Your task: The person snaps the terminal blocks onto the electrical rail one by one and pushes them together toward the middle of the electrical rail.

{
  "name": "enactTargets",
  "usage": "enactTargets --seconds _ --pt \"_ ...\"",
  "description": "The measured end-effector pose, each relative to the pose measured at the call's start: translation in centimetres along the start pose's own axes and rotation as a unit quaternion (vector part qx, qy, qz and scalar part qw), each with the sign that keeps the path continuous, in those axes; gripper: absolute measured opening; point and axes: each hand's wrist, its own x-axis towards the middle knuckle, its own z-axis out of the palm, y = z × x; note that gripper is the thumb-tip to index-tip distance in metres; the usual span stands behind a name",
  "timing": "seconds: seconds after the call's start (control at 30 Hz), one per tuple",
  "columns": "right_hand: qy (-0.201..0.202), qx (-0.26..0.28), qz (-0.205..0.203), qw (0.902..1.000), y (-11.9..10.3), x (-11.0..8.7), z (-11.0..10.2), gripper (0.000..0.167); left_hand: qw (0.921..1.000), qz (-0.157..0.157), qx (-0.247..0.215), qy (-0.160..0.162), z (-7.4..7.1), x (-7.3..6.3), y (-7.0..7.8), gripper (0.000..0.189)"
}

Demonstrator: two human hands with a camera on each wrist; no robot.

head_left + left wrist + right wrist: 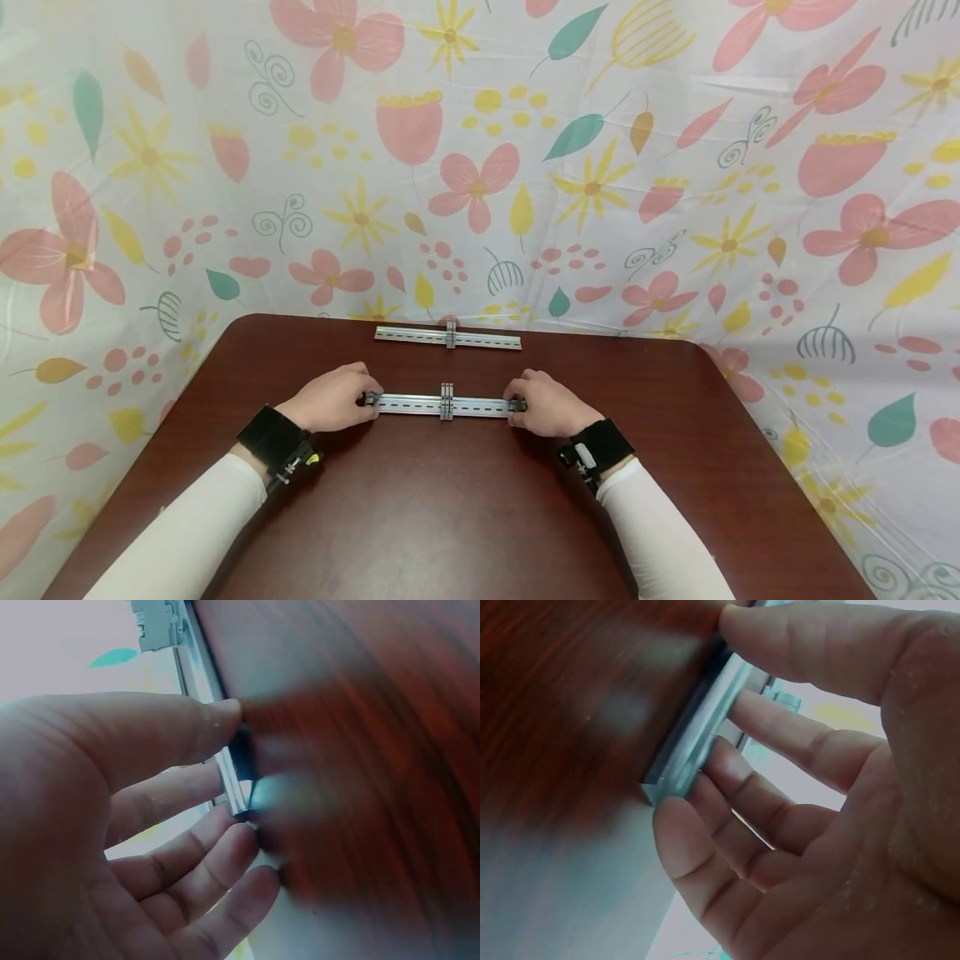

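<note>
A slotted metal DIN rail [408, 405] lies crosswise on the table, with a small stack of grey terminal blocks [447, 402] clipped at its middle. My left hand [333, 400] pinches the rail's left end between thumb and fingers. At the right end my right hand [551, 404] holds the same rail, thumb on the near edge and fingers on the far side. Both wrist views show the rail's ends, [238, 799] left and the metal end [667, 780] right, poking out past the fingers. Something dark shows under each hand's grip, too small to tell.
Farther back, a second DIN rail [487, 340] with its own terminal blocks [451, 333] lies near the table's far edge. The brown table [450, 517] has rounded far corners. A flower-patterned curtain [480, 167] hangs behind and at both sides.
</note>
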Motion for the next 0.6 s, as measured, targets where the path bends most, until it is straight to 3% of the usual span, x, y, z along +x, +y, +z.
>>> enactTargets --seconds 0.3,0.6 --pt "0.014 0.005 0.017 0.9997 0.7 1.4 0.1 0.024 0.9996 -0.026 -0.001 0.012 0.4 1.8 -1.6 0.027" --pt "0.020 0.001 0.014 0.9997 1.5 2.8 -0.5 0.024 0.9992 -0.038 0.005 0.004 0.1 3.9 -2.4 0.031"
